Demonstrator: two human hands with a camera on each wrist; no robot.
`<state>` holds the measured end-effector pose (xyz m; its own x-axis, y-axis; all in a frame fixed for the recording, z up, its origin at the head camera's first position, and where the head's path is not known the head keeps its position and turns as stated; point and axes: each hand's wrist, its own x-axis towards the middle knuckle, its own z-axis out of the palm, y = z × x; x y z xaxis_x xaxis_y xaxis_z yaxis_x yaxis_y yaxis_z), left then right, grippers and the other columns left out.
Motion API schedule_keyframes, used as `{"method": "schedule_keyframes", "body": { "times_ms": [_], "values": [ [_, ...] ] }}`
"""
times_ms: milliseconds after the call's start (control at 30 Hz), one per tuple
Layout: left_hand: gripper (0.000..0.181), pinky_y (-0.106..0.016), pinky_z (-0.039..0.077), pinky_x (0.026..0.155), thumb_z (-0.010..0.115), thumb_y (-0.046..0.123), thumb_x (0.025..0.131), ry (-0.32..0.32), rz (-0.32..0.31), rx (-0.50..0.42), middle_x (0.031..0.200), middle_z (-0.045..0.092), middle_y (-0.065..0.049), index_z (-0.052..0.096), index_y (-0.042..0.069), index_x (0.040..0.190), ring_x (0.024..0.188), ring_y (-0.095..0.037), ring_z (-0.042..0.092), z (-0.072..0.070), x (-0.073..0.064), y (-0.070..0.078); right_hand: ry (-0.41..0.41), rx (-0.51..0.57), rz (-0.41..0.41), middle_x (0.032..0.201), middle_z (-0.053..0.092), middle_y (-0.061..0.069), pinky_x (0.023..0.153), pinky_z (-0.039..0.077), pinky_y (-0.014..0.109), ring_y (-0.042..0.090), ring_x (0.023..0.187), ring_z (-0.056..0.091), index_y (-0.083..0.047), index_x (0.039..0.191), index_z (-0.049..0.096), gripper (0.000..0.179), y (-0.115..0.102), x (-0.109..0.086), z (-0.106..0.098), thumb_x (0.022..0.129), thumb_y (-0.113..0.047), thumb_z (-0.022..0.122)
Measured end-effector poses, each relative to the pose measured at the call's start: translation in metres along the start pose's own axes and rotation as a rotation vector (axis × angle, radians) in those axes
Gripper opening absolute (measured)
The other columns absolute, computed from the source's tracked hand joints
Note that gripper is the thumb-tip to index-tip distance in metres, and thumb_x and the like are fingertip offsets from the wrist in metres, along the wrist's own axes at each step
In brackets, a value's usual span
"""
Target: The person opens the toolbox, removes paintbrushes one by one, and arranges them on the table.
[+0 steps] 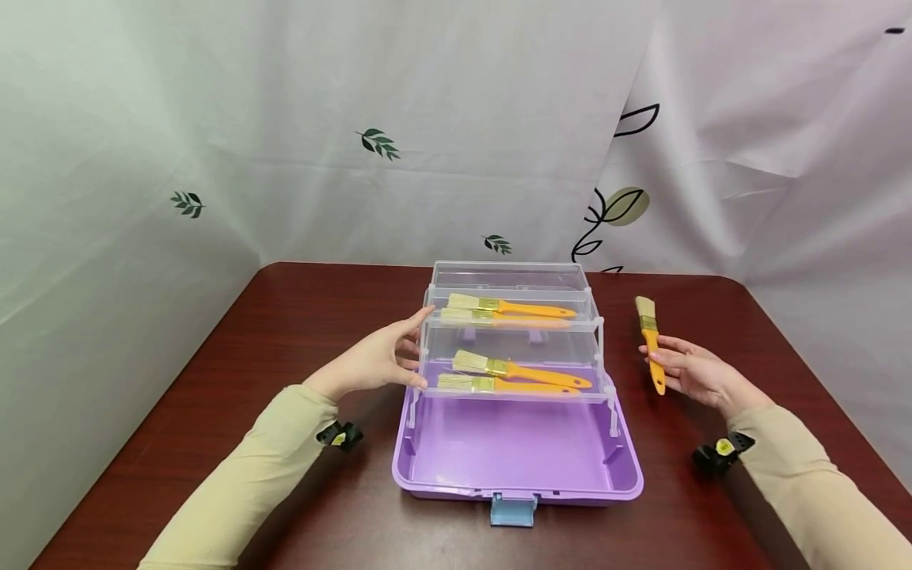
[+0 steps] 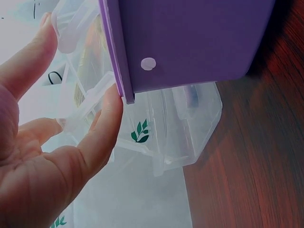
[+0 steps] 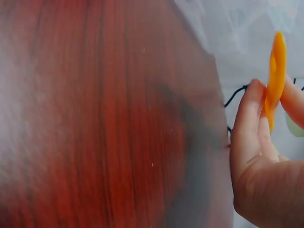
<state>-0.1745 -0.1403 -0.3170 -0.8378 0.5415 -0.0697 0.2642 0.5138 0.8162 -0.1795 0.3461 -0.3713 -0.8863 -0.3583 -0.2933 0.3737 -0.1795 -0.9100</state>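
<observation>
Cream sleeves (image 1: pixel 805 475) reach in from the lower corners, each ending near a black wrist strap (image 1: pixel 712 457); between them a blue latch (image 1: pixel 513 511) hangs at the front rim of the purple box (image 1: pixel 413 484). Right of the box and apart from it, the right hand (image 1: pixel 698 372) pinches a brush (image 1: pixel 649 336) by its orange handle, between thumb and fingers. Angle, I judge, is what any move from here turns on: this brush points away from the person, bristles at the far end and leaning slightly left, while the brushes (image 1: pixel 537 374) in the clear trays (image 1: pixel 570 348) lie crosswise, bristles to the left, nearly square to it. Those trays lie to the right hand's left, their right ends nearest it. At the opposite ends the left hand (image 1: pixel 378 356) holds on, thumb and fingers spread wide. Two brushes lie in the lower tray and two in the upper tray (image 1: pixel 580 297) behind, partly veiled by clear plastic. Some left fingertips are lost behind the tray ends in the head view. Only part of the handle shows in the right wrist view, so I cannot tell whether the bristles touch the table (image 1: pixel 321 293). Beyond the upper tray stands a clear piece (image 1: pixel 509 273), lid or third tray, hard to say which, and farthest back hangs a leaf-printed sheet (image 1: pixel 299 158)
</observation>
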Motion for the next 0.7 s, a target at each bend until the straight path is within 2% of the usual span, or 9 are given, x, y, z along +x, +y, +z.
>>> {"method": "schedule_keyframes", "body": {
  "times_ms": [100,200,300,400,567,667,700],
  "values": [
    [0.110,-0.037,0.053,0.091,0.083,0.012,0.070,-0.001,-0.007,0.008,0.133,0.039,-0.024,0.012,0.017,0.154,0.113,-0.031,0.056,0.000,0.000,0.001,0.043,-0.100,0.037,0.096,0.069,-0.013,0.074,0.055,0.022,0.004,0.088,0.065,-0.008,0.126,0.029,0.038,-0.001,0.003,-0.001,0.096,-0.008,0.053],
    [0.110,-0.036,0.053,0.090,0.083,0.011,0.070,-0.001,-0.013,0.000,0.133,0.039,-0.024,0.012,0.017,0.154,0.113,-0.032,0.056,0.000,-0.001,0.002,0.078,-0.252,0.075,0.093,0.067,-0.018,0.074,0.054,0.021,0.001,0.087,0.064,0.005,0.137,0.018,0.060,-0.002,0.006,-0.004,0.095,-0.011,0.057],
    [0.110,-0.036,0.054,0.090,0.083,0.011,0.070,-0.003,-0.015,-0.003,0.133,0.039,-0.024,0.012,0.016,0.154,0.112,-0.031,0.057,0.001,-0.001,0.003,0.105,-0.414,0.111,0.092,0.063,-0.022,0.075,0.053,0.021,-0.003,0.086,0.062,0.010,0.143,0.007,0.076,-0.003,0.007,-0.007,0.094,-0.015,0.059],
    [0.109,-0.037,0.053,0.090,0.083,0.012,0.071,-0.003,-0.014,0.009,0.133,0.039,-0.024,0.012,0.015,0.154,0.113,-0.031,0.057,0.000,-0.001,0.003,0.123,-0.519,0.137,0.094,0.060,-0.021,0.076,0.053,0.021,-0.004,0.085,0.060,0.011,0.145,0.006,0.080,-0.004,0.007,-0.010,0.094,-0.019,0.060],
    [0.109,-0.036,0.054,0.090,0.083,0.012,0.070,-0.004,-0.020,0.007,0.134,0.039,-0.024,0.012,0.016,0.154,0.113,-0.032,0.056,0.000,-0.001,0.003,0.153,-0.585,0.160,0.095,0.058,-0.017,0.076,0.054,0.023,-0.003,0.083,0.059,0.011,0.145,0.009,0.081,-0.005,0.008,-0.012,0.092,-0.022,0.062],
    [0.109,-0.036,0.053,0.091,0.083,0.011,0.071,-0.006,-0.021,0.005,0.134,0.038,-0.025,0.011,0.017,0.154,0.113,-0.032,0.056,0.000,-0.001,0.003,0.175,-0.636,0.162,0.100,0.059,-0.010,0.078,0.054,0.024,-0.003,0.083,0.058,0.011,0.145,0.012,0.079,-0.005,0.010,-0.012,0.093,-0.022,0.062],
    [0.109,-0.037,0.053,0.091,0.083,0.011,0.071,-0.007,-0.019,0.004,0.134,0.038,-0.024,0.011,0.017,0.154,0.114,-0.032,0.056,0.000,-0.001,0.003,0.184,-0.663,0.156,0.103,0.060,-0.003,0.080,0.055,0.027,-0.003,0.083,0.058,0.012,0.144,0.014,0.078,-0.004,0.010,-0.011,0.092,-0.022,0.062]
  ]
}}
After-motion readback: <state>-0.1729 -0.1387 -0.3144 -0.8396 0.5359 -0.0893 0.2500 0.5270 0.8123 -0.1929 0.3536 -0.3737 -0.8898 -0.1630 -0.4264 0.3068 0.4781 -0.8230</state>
